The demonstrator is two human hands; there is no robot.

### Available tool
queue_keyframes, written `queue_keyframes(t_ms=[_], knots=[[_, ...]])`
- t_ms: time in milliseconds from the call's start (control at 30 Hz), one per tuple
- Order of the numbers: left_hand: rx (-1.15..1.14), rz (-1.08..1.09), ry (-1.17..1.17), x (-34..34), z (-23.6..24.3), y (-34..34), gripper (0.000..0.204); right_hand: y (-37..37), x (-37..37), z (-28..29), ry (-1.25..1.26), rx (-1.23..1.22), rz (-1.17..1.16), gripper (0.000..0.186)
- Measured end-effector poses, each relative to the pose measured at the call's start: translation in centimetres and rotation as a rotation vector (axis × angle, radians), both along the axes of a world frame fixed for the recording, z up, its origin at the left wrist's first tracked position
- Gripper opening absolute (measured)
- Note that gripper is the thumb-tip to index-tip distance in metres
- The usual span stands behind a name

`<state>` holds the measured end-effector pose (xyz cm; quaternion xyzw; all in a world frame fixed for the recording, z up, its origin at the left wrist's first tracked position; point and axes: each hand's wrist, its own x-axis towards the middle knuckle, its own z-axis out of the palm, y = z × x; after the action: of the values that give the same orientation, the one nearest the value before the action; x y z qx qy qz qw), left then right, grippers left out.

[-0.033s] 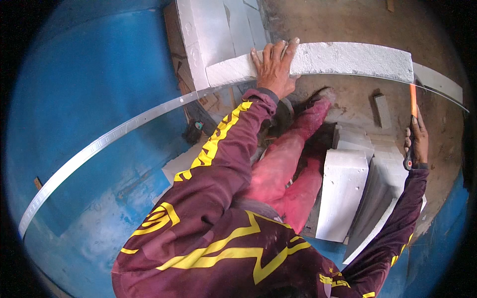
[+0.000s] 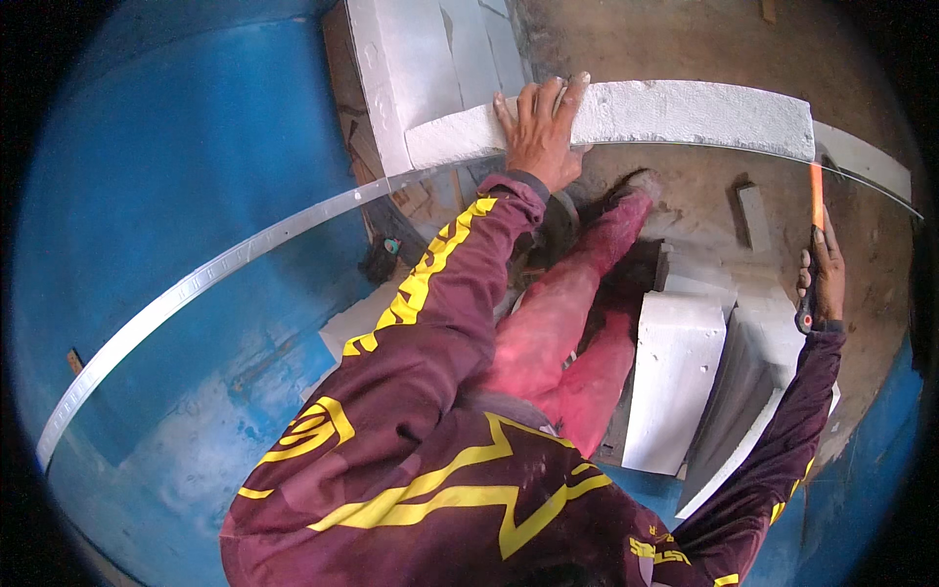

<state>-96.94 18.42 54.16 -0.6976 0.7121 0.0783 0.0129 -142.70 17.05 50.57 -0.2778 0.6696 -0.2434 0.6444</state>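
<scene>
My left hand [image 2: 548, 132] lies over a long white block [image 2: 694, 112], fingers spread across its face and thumb at its near edge. Along that near edge runs a long silver metal strip [image 2: 186, 284], curving away to the lower left in the fisheye picture. At the block's right end, my right hand [image 2: 827, 274] is closed around the black grip of an orange-shafted hand tool [image 2: 818, 196]. The tool's upper end meets the block's corner; its working end cannot be made out.
White blocks [image 2: 675, 382] stand in a group to the right of my legs. More white blocks [image 2: 421, 68] are stacked at the far left of the long block. A small pale piece [image 2: 753, 217] lies on the brown floor [image 2: 646, 39]. A blue surface [image 2: 225, 127] fills the left side.
</scene>
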Motion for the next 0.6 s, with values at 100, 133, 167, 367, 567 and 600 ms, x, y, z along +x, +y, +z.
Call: queue_keyframes(t_ms=[100,133,167,367,567,600], knots=[[0.019,0.007,-0.014,0.1,-0.3,-0.3,0.098,-0.2,0.4,0.0,-0.066,-0.042,-0.189,0.055],[-0.033,-0.005,-0.002,0.1,-0.4,-0.3,0.098,-0.2,0.6,-0.1,-0.105,-0.066,-0.256,0.055],[-0.046,-0.008,-0.002,0.2,-0.5,-0.5,0.099,-0.3,0.8,-0.2,-0.187,-0.095,-0.280,0.055],[-0.046,0.005,-0.041,0.4,-0.4,-0.5,0.105,1.1,1.7,0.0,-0.103,-0.032,-0.050,0.054],[-0.064,-0.185,0.307,3.9,-2.4,-1.6,0.096,6.4,3.1,1.1,-0.091,-0.041,-0.342,0.047],[-0.087,-0.195,0.401,4.8,-3.3,-1.3,0.080,7.6,3.3,1.5,-0.069,-0.076,-0.333,0.039]])
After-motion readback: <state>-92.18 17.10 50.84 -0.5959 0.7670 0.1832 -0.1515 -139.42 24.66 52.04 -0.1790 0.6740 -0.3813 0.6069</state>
